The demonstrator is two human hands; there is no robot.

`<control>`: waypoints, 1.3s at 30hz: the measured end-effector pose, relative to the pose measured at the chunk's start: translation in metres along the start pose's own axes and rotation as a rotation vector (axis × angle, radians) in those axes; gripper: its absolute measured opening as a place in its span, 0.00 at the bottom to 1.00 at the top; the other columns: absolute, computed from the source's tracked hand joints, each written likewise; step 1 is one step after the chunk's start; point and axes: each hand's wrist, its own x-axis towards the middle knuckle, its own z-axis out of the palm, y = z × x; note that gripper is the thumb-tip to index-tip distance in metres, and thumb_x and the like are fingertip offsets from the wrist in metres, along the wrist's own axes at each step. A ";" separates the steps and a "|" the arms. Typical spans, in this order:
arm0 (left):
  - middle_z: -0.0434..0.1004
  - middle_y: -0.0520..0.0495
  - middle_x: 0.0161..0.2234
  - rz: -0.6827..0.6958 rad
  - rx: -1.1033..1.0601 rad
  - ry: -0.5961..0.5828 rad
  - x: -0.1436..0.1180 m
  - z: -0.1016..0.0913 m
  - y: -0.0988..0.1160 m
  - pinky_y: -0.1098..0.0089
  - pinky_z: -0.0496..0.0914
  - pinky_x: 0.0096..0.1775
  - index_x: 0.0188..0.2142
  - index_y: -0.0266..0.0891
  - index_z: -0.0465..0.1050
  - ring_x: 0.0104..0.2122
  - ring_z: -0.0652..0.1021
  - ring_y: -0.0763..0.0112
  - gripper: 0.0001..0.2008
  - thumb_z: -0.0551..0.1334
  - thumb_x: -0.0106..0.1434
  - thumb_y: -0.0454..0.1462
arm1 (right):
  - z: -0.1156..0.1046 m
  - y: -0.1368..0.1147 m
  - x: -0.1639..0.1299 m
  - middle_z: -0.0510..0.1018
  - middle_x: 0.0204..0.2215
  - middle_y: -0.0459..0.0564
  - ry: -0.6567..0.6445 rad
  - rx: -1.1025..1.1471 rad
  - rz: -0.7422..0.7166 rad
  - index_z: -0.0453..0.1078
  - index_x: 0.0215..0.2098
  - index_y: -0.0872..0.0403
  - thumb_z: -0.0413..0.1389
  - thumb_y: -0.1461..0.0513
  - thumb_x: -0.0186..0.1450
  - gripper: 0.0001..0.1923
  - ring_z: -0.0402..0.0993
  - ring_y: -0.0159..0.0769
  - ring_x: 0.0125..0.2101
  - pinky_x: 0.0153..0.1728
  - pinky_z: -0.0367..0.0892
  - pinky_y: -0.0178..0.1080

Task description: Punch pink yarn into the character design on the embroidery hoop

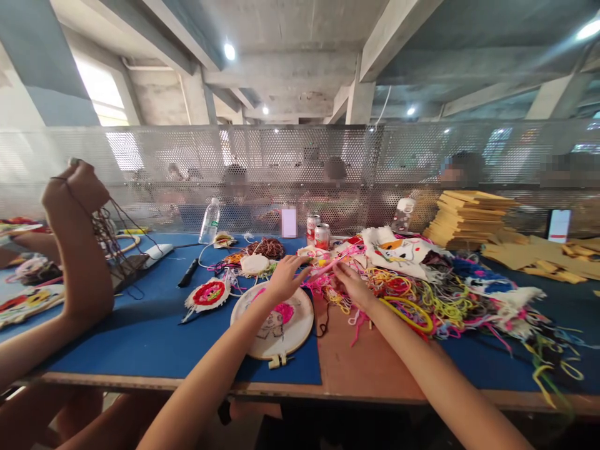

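My left hand (284, 279) and my right hand (351, 282) reach forward over the table and pinch a strand of pink yarn (327, 267) stretched between them. Below my left forearm lies a round embroidery hoop (296, 331) with a pink stitched patch on white cloth. A tangled pile of coloured yarn (422, 294) lies just right of my right hand. Both hands hover above the blue mat (150, 325).
A co-worker's raised hand (77, 194) at the left holds dark threads. Two red cans (317, 232), a water bottle (210, 220), a red stitched piece (209, 294), printed cloth (398, 250) and stacked yellow boards (471, 219) sit farther back. A mesh screen (300, 169) divides the table.
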 end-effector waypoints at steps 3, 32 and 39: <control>0.76 0.45 0.40 0.003 -0.281 -0.133 -0.002 0.010 0.012 0.70 0.68 0.38 0.54 0.36 0.63 0.36 0.74 0.68 0.20 0.52 0.65 0.42 | 0.007 0.000 -0.004 0.68 0.16 0.40 -0.146 -0.015 0.019 0.70 0.36 0.52 0.57 0.46 0.54 0.21 0.62 0.26 0.15 0.17 0.57 0.30; 0.70 0.43 0.39 -0.133 0.163 -0.070 -0.003 0.024 -0.014 0.66 0.64 0.44 0.39 0.36 0.68 0.41 0.70 0.66 0.11 0.47 0.66 0.31 | -0.058 -0.018 0.010 0.78 0.34 0.56 0.324 -1.653 -0.218 0.76 0.30 0.52 0.51 0.65 0.61 0.10 0.70 0.46 0.39 0.39 0.57 0.44; 0.69 0.41 0.38 -0.215 0.180 -0.036 -0.002 0.028 -0.019 0.64 0.64 0.44 0.40 0.35 0.66 0.40 0.70 0.64 0.12 0.46 0.65 0.30 | -0.057 -0.038 0.002 0.78 0.36 0.53 0.493 -1.194 -0.638 0.69 0.47 0.53 0.45 0.61 0.66 0.15 0.73 0.41 0.37 0.41 0.62 0.42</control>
